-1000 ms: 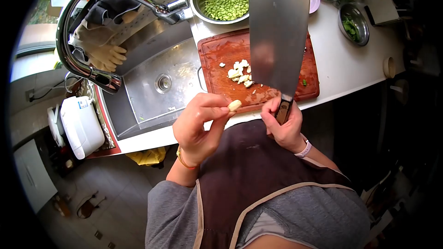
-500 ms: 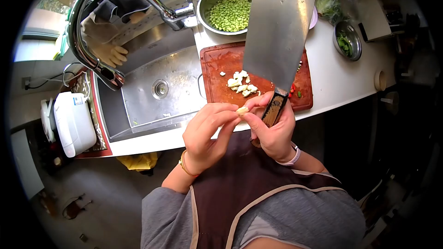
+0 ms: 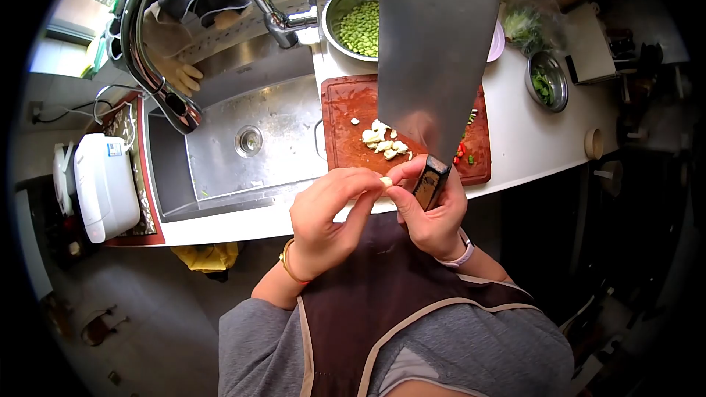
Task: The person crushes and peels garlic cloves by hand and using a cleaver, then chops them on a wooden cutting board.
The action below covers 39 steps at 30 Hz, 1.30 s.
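Note:
My left hand pinches a small pale garlic clove between thumb and fingertips. The thumb and index finger of my right hand meet the same clove from the other side. That right hand also keeps a cleaver by its dark wooden handle, the wide blade raised and pointing away from me. Beyond my hands, crushed garlic lies in a loose pile on a reddish-brown cutting board. Chopped red and green chili sits at the board's right, partly hidden by the blade.
To the left is a steel sink under a curved faucet. A steel bowl of green beans stands behind the board, partly covered by the blade. At right is a small bowl of leafy greens. A white appliance stands far left.
The cleaver's blade has tipped up closer to the camera and covers more of the bean bowl and board. Both hands stay together at the clove. The view has shifted slightly.

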{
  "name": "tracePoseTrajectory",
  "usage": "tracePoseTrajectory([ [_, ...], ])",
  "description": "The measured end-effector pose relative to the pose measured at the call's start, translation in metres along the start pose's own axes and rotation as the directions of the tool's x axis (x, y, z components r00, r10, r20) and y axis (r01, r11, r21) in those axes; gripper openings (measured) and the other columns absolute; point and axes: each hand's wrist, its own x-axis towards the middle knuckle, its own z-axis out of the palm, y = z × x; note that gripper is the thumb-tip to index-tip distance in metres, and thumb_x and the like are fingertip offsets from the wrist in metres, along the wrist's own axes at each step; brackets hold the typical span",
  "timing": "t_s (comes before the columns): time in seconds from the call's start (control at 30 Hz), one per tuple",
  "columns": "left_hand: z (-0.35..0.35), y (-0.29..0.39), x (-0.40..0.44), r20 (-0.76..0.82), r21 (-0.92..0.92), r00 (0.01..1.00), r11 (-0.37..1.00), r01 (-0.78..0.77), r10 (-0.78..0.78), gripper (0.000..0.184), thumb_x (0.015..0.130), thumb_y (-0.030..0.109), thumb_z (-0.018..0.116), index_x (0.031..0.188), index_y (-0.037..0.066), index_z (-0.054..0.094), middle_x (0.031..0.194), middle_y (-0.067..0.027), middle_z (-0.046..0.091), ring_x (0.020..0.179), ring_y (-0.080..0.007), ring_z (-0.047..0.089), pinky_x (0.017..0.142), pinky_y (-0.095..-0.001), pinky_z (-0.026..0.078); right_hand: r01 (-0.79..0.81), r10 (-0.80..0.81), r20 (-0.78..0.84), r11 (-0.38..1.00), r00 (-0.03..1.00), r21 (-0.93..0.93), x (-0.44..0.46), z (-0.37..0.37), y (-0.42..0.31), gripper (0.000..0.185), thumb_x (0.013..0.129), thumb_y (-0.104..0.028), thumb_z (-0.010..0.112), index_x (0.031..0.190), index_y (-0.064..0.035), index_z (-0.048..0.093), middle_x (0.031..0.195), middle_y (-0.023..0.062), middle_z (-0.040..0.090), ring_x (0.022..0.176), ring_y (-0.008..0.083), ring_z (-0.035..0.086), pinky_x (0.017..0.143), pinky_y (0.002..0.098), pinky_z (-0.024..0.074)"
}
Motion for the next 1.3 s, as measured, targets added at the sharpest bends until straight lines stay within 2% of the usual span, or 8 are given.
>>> tracePoseTrajectory([
  [0.27, -0.003, -0.001, -0.002, 0.026, 0.059, 0.998, 0.997, -0.052, 0.051, 0.022, 0.071, -0.012, 0.065, 0.089, -0.001, 0.059, 0.087, -0.0133, 0.063, 0.077, -0.0273, 0.064, 0.065, -0.0316, 0.051, 0.034, -0.032, 0.016, 0.993, 0.999, -0.11, -0.001, 0.004, 0.001, 0.025, 0.082, 0.001, 0.067, 0.101, 0.0, 0.052, 0.086, 0.007, 0.063, 0.077, 0.0099, 0.061, 0.07, 0.0231, 0.0495],
  [0.43, -0.003, -0.002, -0.004, 0.014, 0.027, 0.999, 0.998, -0.05, 0.049, 0.023, 0.07, -0.015, 0.064, 0.089, -0.002, 0.059, 0.088, -0.0138, 0.064, 0.078, -0.0235, 0.064, 0.07, -0.0295, 0.05, 0.042, -0.043, 0.045, 0.999, 0.998, 0.012, 0.002, 0.003, -0.004, 0.027, 0.082, 0.002, 0.066, 0.104, 0.0006, 0.05, 0.088, 0.008, 0.063, 0.079, 0.0096, 0.06, 0.071, 0.0233, 0.049],
  [0.53, -0.004, -0.006, -0.003, 0.018, -0.029, 0.998, 0.997, -0.066, 0.067, 0.024, 0.072, -0.012, 0.065, 0.092, -0.001, 0.058, 0.087, -0.0139, 0.064, 0.077, -0.0279, 0.064, 0.065, -0.0322, 0.052, -0.036, 0.031, 0.054, 0.995, 0.998, 0.092, 0.001, 0.001, -0.007, 0.028, 0.082, 0.003, 0.065, 0.105, 0.0008, 0.049, 0.089, 0.0085, 0.063, 0.079, 0.0093, 0.06, 0.071, 0.0232, 0.0485],
  [0.73, -0.005, -0.003, 0.002, 0.033, -0.015, 0.996, 0.996, -0.084, 0.085, 0.024, 0.072, -0.012, 0.066, 0.093, -0.002, 0.062, 0.087, -0.0142, 0.067, 0.078, -0.0267, 0.067, 0.067, -0.031, 0.053, 0.045, -0.043, 0.068, 0.998, 0.997, -0.032, 0.002, -0.001, -0.004, 0.025, 0.082, 0.002, 0.066, 0.101, 0.0001, 0.051, 0.088, 0.0071, 0.063, 0.078, 0.0093, 0.059, 0.071, 0.0224, 0.0483],
  [0.97, -0.003, -0.004, -0.003, -0.025, -0.019, 0.996, 0.996, -0.083, 0.083, 0.022, 0.073, -0.01, 0.068, 0.092, 0.0, 0.065, 0.091, -0.0141, 0.07, 0.082, -0.0259, 0.07, 0.066, -0.0284, 0.055, 0.061, -0.061, 0.051, 0.998, 0.997, -0.006, -0.001, 0.001, -0.002, 0.026, 0.082, 0.002, 0.067, 0.104, 0.0011, 0.053, 0.088, 0.0065, 0.063, 0.079, 0.01, 0.06, 0.071, 0.0232, 0.0495],
  [1.07, -0.003, -0.003, -0.006, -0.023, -0.037, 0.997, 0.997, -0.07, 0.069, 0.022, 0.073, -0.009, 0.069, 0.092, 0.0, 0.065, 0.091, -0.0137, 0.07, 0.082, -0.0251, 0.07, 0.066, -0.0281, 0.055, 0.001, -0.001, 0.034, 1.0, 0.999, -0.003, 0.0, 0.0, -0.002, 0.026, 0.081, 0.0, 0.068, 0.105, 0.0018, 0.056, 0.086, 0.0067, 0.064, 0.077, 0.0109, 0.061, 0.068, 0.0234, 0.0492],
  [1.13, -0.004, -0.002, -0.006, -0.014, -0.039, 0.998, 0.998, -0.055, 0.055, 0.021, 0.073, -0.009, 0.069, 0.092, 0.0, 0.065, 0.092, -0.0135, 0.07, 0.082, -0.0245, 0.07, 0.066, -0.0281, 0.055, 0.19, -0.168, 0.123, 0.961, 0.978, -0.202, 0.005, -0.004, 0.001, 0.026, 0.079, -0.001, 0.069, 0.103, 0.0016, 0.06, 0.083, 0.0081, 0.064, 0.071, 0.0141, 0.063, 0.063, 0.0242, 0.0482],
  [1.3, -0.007, 0.004, -0.001, 0.03, -0.013, 0.998, 0.999, -0.047, 0.048, 0.019, 0.072, -0.009, 0.069, 0.09, -0.002, 0.064, 0.092, -0.014, 0.069, 0.083, -0.0257, 0.069, 0.067, -0.0278, 0.054, 0.312, -0.272, 0.187, 0.921, 0.944, -0.235, 0.009, -0.003, -0.003, 0.022, 0.077, -0.001, 0.07, 0.097, -0.0002, 0.061, 0.079, 0.0095, 0.062, 0.065, 0.0196, 0.062, 0.058, 0.0268, 0.0469],
])
